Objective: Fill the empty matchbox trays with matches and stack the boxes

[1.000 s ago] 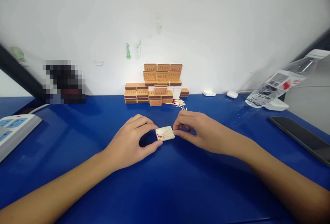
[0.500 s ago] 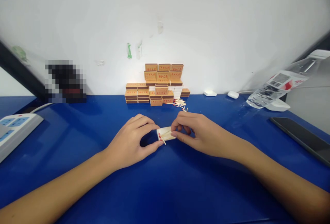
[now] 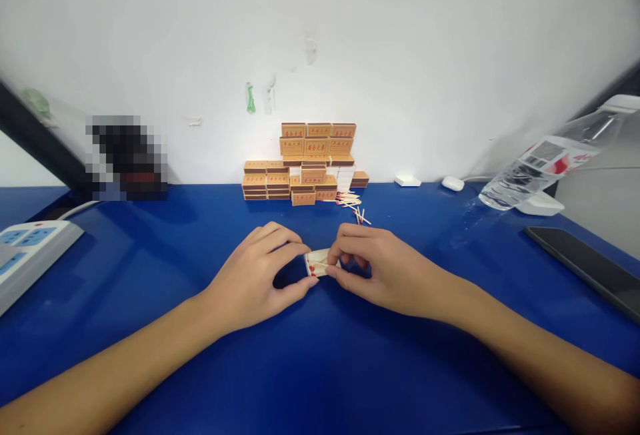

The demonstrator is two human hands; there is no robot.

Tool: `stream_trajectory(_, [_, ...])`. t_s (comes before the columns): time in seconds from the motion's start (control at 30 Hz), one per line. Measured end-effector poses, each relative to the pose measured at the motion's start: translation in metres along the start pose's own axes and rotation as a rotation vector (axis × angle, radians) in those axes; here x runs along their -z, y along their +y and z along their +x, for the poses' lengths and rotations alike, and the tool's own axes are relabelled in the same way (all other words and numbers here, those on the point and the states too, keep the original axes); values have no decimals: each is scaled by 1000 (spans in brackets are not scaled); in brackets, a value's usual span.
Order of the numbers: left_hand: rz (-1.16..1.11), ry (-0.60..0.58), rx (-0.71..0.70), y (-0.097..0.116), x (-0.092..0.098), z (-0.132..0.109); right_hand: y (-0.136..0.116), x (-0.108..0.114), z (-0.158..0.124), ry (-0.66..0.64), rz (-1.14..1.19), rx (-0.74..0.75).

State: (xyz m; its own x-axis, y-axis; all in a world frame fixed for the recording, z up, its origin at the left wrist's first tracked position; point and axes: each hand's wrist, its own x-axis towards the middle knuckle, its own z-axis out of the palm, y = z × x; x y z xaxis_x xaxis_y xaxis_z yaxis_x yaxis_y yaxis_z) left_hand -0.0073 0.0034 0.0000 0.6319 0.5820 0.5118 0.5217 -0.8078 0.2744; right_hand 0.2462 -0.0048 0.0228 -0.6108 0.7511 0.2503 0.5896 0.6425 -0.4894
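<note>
A small white matchbox tray point(image 3: 315, 256) with several red-tipped matches lies on the blue table. My left hand point(image 3: 260, 275) grips its left end between thumb and index finger. Thumb and index finger of my right hand point(image 3: 380, 265) pinch a match point(image 3: 321, 264) over the tray's right part, which they partly hide. Behind the hands, loose matches point(image 3: 349, 199) lie in front of stacked matchboxes point(image 3: 317, 148) against the wall.
On the right are a tilted water bottle point(image 3: 543, 161), a black phone point(image 3: 590, 265), a white earphone case point(image 3: 453, 183) and a small white object point(image 3: 407, 181). A power strip point(image 3: 40, 255) sits at the far left.
My right hand has moved slightly left and down over the tray. The match that stuck out over the tray's front edge now lies along the tray, at my right fingertips.
</note>
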Motion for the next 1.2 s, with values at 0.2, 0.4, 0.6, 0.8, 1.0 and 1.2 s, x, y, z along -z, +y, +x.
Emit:
stream_trajectory(0.2, [-18,-13,18,-2,0,-1,6,11,0,-3,-118,0])
stream_trajectory(0.4, [-29,-5,13,1,1,-1,5,6,0,-38,-90,27])
stream_trajectory(0.6, [-41,-15,-4,1,2,0,7,-3,1,-82,-82,2])
stream_trajectory(0.8, [-38,-12,-1,-2,1,-1,7,-3,0,-48,-73,-2])
stream_trajectory(1.0, [-43,-11,10,-3,0,-1,9,0,0,-76,-93,14])
stream_trajectory(1.2, [-34,-41,42,-5,0,0,8,3,0,-88,-115,19])
